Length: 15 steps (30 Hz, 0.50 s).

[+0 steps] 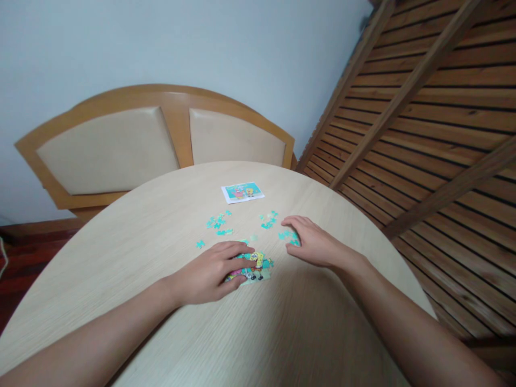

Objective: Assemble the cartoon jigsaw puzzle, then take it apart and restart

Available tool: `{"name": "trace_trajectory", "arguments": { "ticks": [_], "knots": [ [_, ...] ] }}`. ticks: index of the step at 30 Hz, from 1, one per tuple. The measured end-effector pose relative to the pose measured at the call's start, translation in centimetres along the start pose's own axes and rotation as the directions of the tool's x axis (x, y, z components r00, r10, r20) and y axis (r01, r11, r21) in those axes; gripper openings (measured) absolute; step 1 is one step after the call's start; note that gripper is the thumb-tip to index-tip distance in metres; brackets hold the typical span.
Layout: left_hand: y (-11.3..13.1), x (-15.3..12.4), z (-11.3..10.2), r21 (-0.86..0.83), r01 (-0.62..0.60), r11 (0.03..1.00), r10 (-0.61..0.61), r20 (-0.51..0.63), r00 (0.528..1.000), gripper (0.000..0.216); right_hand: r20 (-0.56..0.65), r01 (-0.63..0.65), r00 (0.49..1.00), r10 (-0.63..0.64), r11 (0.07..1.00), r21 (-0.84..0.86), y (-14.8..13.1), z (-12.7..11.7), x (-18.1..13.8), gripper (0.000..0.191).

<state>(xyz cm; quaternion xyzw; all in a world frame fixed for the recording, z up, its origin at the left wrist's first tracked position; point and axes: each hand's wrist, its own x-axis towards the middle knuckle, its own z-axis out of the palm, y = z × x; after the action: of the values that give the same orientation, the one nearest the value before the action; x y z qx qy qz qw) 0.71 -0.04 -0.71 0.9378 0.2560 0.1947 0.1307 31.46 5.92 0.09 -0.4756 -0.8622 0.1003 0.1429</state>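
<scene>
Fingers of the left hand (pixel 215 269) are laid apart on the part-built puzzle (pixel 260 271), central on the worktop (pixel 209 344); those of the right hand (pixel 312 242) are parted around loose pieces (pixel 283 235) farther right. Piece selection seems in hand; a light pinch is probably needed.

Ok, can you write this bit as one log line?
left hand: fingers over joined puzzle | right hand: open at loose pieces | picture card: lying beyond both hands
</scene>
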Motion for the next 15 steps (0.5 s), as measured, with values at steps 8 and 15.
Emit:
{"name": "trace_trajectory", "arguments": {
  "ticks": [8, 15],
  "knots": [
    [0.01, -0.06, 0.01, 0.013, 0.009, 1.0, -0.009, 0.014, 1.0, 0.041, 0.029, -0.008, 1.0, 0.007, 0.999, 0.035, 0.58, -1.23, -0.36, 0.038],
    [0.08, -0.07, -0.05, 0.004, 0.011, 1.0, -0.011, 0.006, 1.0, 0.041, 0.016, 0.004, 1.0, -0.005, 0.998, 0.057, 0.84, -1.27, -0.18, 0.038]
  ]
}}
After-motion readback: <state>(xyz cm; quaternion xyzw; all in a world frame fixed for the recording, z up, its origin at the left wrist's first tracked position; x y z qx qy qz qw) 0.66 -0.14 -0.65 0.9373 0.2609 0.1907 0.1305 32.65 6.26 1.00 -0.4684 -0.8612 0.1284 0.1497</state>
